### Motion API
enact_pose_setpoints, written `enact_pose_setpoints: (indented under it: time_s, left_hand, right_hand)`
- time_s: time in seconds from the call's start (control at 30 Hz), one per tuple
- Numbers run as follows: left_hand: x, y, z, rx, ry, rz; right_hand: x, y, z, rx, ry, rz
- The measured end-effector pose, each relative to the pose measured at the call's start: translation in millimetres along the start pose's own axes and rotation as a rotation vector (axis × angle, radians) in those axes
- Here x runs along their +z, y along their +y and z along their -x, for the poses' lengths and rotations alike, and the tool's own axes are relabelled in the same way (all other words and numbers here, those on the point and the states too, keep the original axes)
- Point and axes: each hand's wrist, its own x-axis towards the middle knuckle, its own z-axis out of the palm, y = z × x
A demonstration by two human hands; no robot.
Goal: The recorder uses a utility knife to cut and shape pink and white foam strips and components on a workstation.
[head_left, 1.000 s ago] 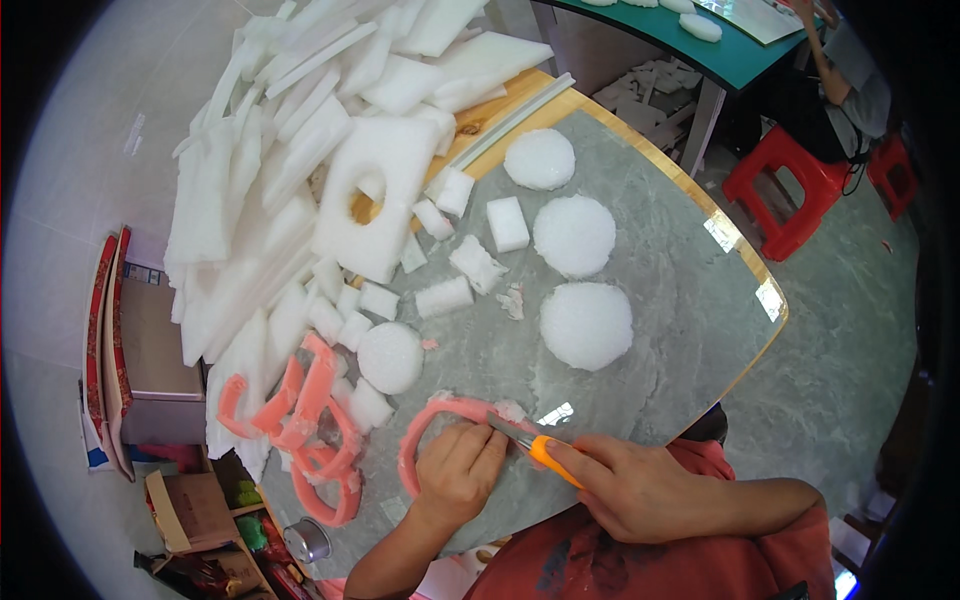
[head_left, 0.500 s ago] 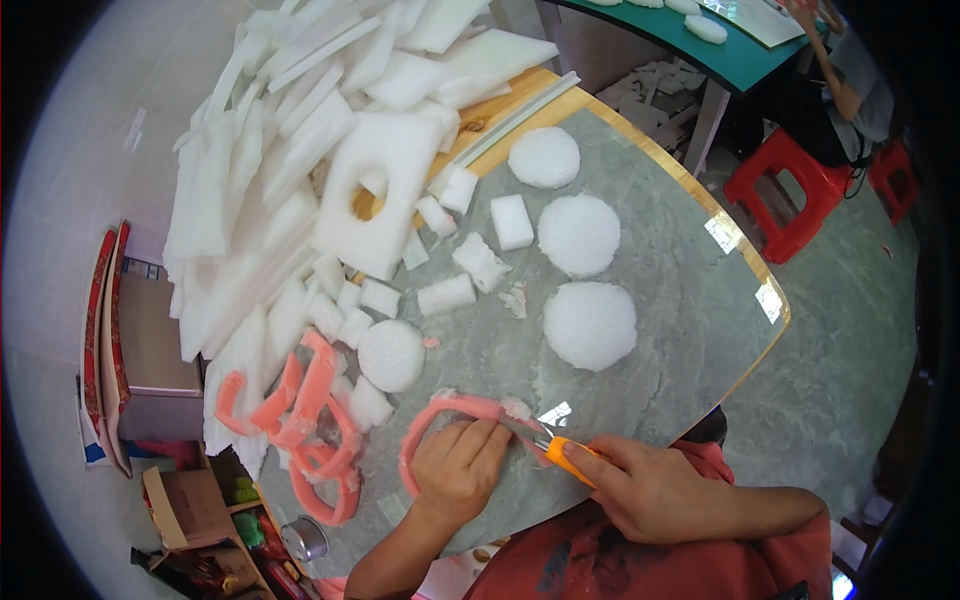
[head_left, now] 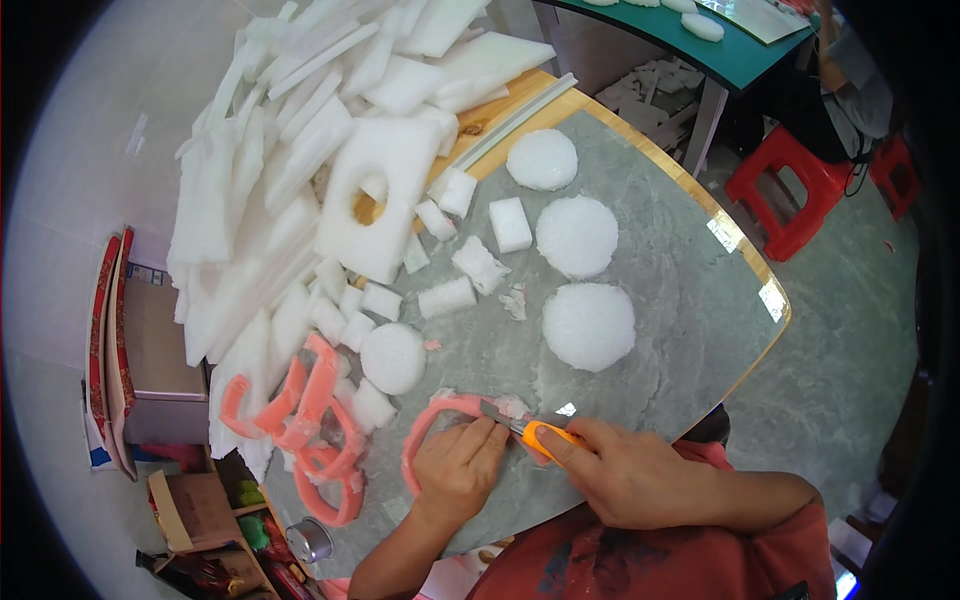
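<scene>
A pink foam ring (head_left: 418, 437) lies near the front edge of the grey table (head_left: 690, 320). My left hand (head_left: 462, 462) is curled inside the ring, its fingers closed on the ring's right side, though the grip is partly hidden. In my right hand (head_left: 632, 475) is an orange utility knife (head_left: 543, 438). The knife's blade lies over the ring's upper right stretch, beside my left fingertips. A scrap of white foam (head_left: 513, 406) clings to the ring near the blade. More curved pink foam strips (head_left: 310, 395) are heaped to the left.
Round white foam discs (head_left: 588, 327) and small white blocks (head_left: 511, 225) lie farther up the table. A tall pile of white foam offcuts (head_left: 270, 180) covers the far left. At front left stands a metal cup (head_left: 308, 540). A red stool (head_left: 785, 195) and a co-worker (head_left: 860, 80) are at far right.
The knife and my right hand have moved left, bringing the blade farther across the ring. My left hand stays at the ring.
</scene>
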Motion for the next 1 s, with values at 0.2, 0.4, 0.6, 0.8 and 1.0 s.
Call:
enact_pose_setpoints:
  time_s: [0.2,0.4,0.6,0.8,1.0]
  left_hand:
    - [2.3,-3.7,4.7,-0.029,0.016,0.029]
    - [3.3,-3.5,2.4,-0.038,0.009,0.072]
    - [2.1,-0.5,-0.9,-0.032,-0.01,0.048]
    - [-15.1,10.2,-8.8,-0.236,0.037,0.211]
    - [-28.8,26.3,-14.8,-0.747,-0.424,0.593]
  right_hand:
    - [-1.8,6.1,15.5,-0.043,0.024,-0.02]
    - [6.9,8.7,17.2,-0.039,0.065,-0.003]
    - [8.7,-2.6,8.1,0.051,0.031,0.077]
    - [2.9,9.9,7.5,-0.01,0.091,0.046]
    - [4.8,14.1,8.3,-0.041,0.115,0.066]
